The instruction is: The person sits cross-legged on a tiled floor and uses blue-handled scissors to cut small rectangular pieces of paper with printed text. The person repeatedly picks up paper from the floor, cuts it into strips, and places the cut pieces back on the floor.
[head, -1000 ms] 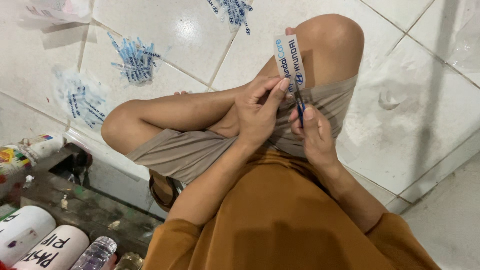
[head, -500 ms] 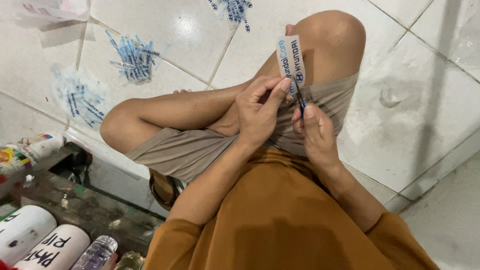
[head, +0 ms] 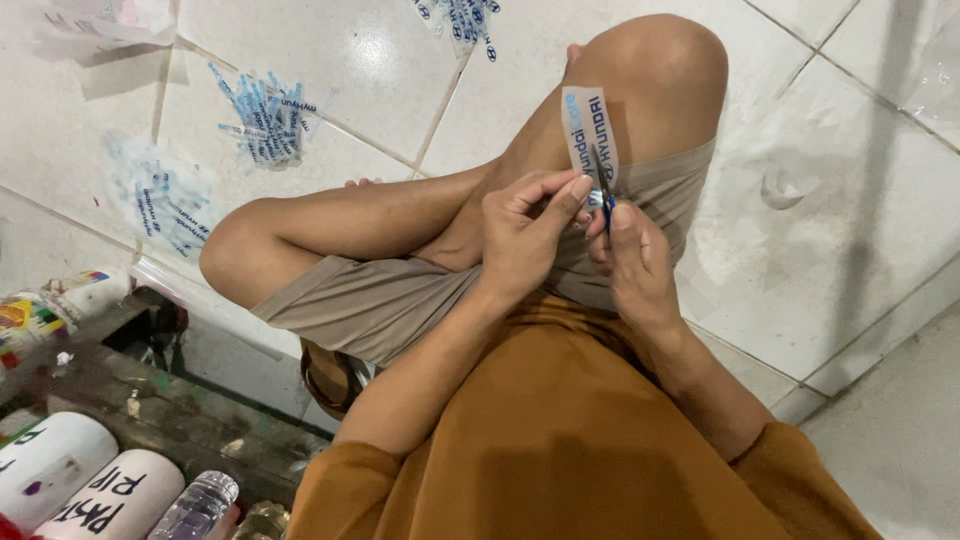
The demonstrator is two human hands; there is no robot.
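The white tiled floor carries everything here; the person sits on it with knees drawn up, in beige shorts and an orange shirt. At the lower left stands a dark wooden shelf with two white cylinders and a clear plastic bottle in front of it. Two loose piles of blue-printed sticker strips lie on the tiles beyond the left knee, and a third pile shows at the top edge.

The left hand is closed in a pinch — thumb and forefinger grip the lower end of one clear sticker strip, which stands upright in front of the right knee. The right hand is curled shut around a small pair of scissors, blue at the handle, blades set against the strip's lower part just beside the left fingertips.

The step in hand appears to be trimming the strip. The next move calls for a steady pinch and a straight cut kept clear of the fingertips.
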